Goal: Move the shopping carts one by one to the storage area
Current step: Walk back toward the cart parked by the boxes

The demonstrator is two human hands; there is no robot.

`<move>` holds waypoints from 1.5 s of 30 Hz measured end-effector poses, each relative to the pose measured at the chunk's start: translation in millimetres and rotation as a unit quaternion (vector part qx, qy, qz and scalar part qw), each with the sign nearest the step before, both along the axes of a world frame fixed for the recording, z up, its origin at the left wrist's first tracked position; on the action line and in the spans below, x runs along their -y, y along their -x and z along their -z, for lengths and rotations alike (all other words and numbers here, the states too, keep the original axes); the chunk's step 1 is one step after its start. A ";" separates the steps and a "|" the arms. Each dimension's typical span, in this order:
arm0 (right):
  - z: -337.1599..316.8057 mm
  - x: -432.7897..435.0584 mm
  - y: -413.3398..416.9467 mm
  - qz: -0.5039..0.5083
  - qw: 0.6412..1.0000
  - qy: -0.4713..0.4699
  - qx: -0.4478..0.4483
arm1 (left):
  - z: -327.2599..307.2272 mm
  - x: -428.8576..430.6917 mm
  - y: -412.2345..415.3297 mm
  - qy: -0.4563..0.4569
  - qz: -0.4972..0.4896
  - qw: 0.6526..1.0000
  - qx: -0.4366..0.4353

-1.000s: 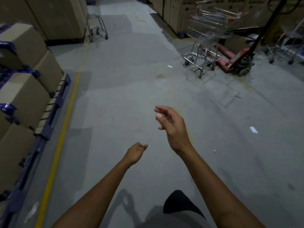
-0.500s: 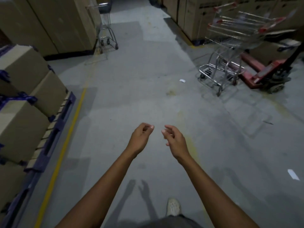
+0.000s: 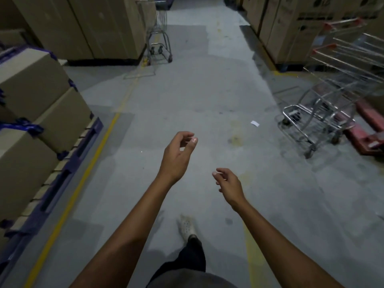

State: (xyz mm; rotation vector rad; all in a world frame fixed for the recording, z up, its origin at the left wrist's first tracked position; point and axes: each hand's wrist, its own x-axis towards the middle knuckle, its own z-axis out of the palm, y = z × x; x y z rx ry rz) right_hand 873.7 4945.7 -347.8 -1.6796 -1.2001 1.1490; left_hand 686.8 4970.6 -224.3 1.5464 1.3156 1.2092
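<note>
Over the concrete floor (image 3: 187,96), my left hand (image 3: 176,156) and right hand (image 3: 228,183) hang empty, fingers loosely curled and apart; nested shopping carts (image 3: 332,104) stand to my right.

Two hands in shot: left hand (image 3: 176,156), right hand (image 3: 228,183). Carts now: one single cart (image 3: 159,38) far ahead, beyond the left hand. A nested bunch (image 3: 332,96) stands off to the right of the right hand, at least two by the red handles, too tangled to call exactly. One red pallet jack (image 3: 369,129) beside it. One paper scrap (image 3: 255,123) ahead of the right hand. Three cardboard boxes (image 3: 31,80) clear out left, on one blue pallet (image 3: 62,173). One shoe (image 3: 188,226) below both hands.
</note>
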 end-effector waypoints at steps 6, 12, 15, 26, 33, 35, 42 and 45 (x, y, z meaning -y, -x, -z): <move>-65.1 -192.2 24.0 -0.030 0.997 -0.059 -0.038 | 54.1 -186.2 12.1 0.132 -0.028 0.990 -0.033; -153.8 -338.0 33.5 -0.054 0.978 -0.176 -0.097 | 105.7 -325.5 26.3 0.270 0.047 0.944 -0.183; -162.6 -411.4 26.5 -0.065 0.972 -0.203 -0.100 | 134.3 -395.1 28.2 0.294 0.061 0.930 -0.212; -94.4 -763.9 -33.7 -0.051 0.985 -0.137 -0.086 | 87.1 -740.4 -46.4 0.134 -0.036 0.983 -0.119; -50.3 -963.3 -73.9 -0.062 0.997 -0.026 -0.030 | -50.3 -924.1 -79.6 -0.115 -0.081 0.990 0.014; -32.8 -1010.4 -81.6 -0.059 0.998 -0.001 -0.020 | -65.8 -973.1 -78.6 -0.148 -0.080 0.985 0.030; 1.1 -1202.5 -70.6 -0.068 0.998 0.011 -0.009 | -16.2 -1170.7 -56.4 -0.127 -0.137 0.981 0.050; -15.2 -1295.7 -50.4 -0.073 0.997 -0.017 -0.023 | 14.6 -1263.0 -45.0 -0.086 -0.162 0.981 0.060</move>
